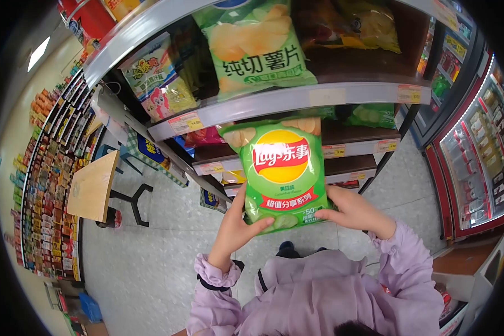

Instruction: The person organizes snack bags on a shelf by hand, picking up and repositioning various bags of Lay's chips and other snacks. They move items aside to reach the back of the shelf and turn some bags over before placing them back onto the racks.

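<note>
A green Lay's chip bag point(280, 168) with a yellow and red logo is held upright, its front facing me, before the shelves. My left hand point(238, 224) grips its lower left corner, thumb on the front. On the lower right edge, my right hand point(355, 211) holds it with the thumb across the front; the fingers behind the bag are hidden. Above it, a larger green chip bag point(255, 47) stands on the upper shelf point(319, 96). A pack with a pink pony point(165, 98) sits to the left on that shelf.
Lower shelves point(341, 150) with price tags lie behind the held bag. At the left are a wooden table point(92, 185) and a long, packed snack rack point(45, 196). A lit, red-framed cooler point(476, 162) stands at the right. A blue bin point(89, 306) is at the lower left.
</note>
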A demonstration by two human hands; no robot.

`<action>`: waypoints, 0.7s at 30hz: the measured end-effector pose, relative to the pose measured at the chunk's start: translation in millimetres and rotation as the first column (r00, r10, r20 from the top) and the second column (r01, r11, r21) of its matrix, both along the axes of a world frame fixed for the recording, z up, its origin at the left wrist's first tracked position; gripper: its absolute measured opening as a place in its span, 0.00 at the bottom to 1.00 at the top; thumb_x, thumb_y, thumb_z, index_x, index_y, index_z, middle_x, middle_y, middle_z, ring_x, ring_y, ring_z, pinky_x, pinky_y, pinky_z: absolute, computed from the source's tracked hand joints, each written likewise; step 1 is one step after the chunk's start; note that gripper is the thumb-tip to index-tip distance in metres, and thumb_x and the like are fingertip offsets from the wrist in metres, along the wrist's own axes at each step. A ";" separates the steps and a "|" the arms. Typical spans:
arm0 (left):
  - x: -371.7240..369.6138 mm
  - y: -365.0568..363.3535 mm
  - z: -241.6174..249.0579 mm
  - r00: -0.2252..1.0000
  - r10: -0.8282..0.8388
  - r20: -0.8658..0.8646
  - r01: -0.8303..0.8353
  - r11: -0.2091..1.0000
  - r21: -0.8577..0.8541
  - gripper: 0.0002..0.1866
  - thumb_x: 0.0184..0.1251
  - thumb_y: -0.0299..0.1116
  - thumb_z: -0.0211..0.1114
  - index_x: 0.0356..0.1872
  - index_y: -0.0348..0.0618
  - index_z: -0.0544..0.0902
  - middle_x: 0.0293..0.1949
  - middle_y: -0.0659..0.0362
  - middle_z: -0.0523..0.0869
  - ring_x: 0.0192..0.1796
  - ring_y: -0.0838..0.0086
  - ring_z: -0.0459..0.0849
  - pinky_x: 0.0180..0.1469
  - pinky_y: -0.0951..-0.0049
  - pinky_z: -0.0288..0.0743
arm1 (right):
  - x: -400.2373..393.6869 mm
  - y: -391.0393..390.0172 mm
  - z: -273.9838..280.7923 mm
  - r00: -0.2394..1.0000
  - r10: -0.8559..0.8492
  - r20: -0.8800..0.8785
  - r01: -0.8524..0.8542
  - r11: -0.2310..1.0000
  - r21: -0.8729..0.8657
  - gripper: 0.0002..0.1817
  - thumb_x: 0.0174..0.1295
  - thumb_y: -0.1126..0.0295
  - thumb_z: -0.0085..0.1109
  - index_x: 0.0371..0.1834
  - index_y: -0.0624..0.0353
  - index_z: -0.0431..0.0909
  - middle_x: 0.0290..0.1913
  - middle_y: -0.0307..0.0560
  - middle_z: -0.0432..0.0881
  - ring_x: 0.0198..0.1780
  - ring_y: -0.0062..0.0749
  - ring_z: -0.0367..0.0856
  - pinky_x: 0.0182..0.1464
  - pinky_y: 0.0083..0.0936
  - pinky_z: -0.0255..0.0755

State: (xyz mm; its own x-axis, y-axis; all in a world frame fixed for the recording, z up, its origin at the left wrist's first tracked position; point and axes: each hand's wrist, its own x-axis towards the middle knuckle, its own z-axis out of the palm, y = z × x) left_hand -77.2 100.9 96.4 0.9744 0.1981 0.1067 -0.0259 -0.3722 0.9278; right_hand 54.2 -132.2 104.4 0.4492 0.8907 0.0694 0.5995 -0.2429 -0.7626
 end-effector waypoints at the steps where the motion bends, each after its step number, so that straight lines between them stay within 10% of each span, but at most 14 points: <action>1: 4.9 5.5 5.2 0.998 0.001 0.059 -0.007 0.995 0.096 0.45 0.44 0.35 0.71 0.62 0.34 0.54 0.56 0.47 0.69 0.57 0.66 0.69 0.56 0.72 0.63 | 3.6 6.8 -0.8 1.000 -0.006 -0.020 0.007 0.998 0.061 0.26 0.56 0.59 0.54 0.51 0.67 0.62 0.42 0.61 0.73 0.45 0.52 0.73 0.45 0.36 0.67; 5: 24.2 24.3 19.8 0.996 -0.019 0.092 -0.015 0.935 0.354 0.45 0.45 0.37 0.70 0.62 0.34 0.53 0.50 0.43 0.74 0.51 0.58 0.76 0.50 0.68 0.70 | 23.5 33.6 -1.5 0.989 -0.017 -0.144 0.035 0.991 0.126 0.26 0.55 0.61 0.56 0.52 0.66 0.63 0.46 0.58 0.73 0.49 0.47 0.73 0.50 0.31 0.66; 21: 93.1 54.3 13.0 0.972 0.010 0.235 -0.086 0.945 0.316 0.42 0.52 0.36 0.65 0.63 0.35 0.50 0.50 0.41 0.73 0.52 0.54 0.74 0.51 0.67 0.67 | 99.0 76.0 -12.9 0.994 -0.111 -0.019 0.113 0.972 0.207 0.24 0.56 0.63 0.57 0.50 0.67 0.65 0.46 0.55 0.75 0.48 0.35 0.73 0.49 0.26 0.65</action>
State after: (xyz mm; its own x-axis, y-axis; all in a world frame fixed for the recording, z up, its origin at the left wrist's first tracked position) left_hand 15.9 155.2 109.4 0.9065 0.1619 0.3899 -0.1967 -0.6552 0.7294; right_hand 153.2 -56.2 91.5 0.5466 0.8011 0.2439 0.5714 -0.1439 -0.8079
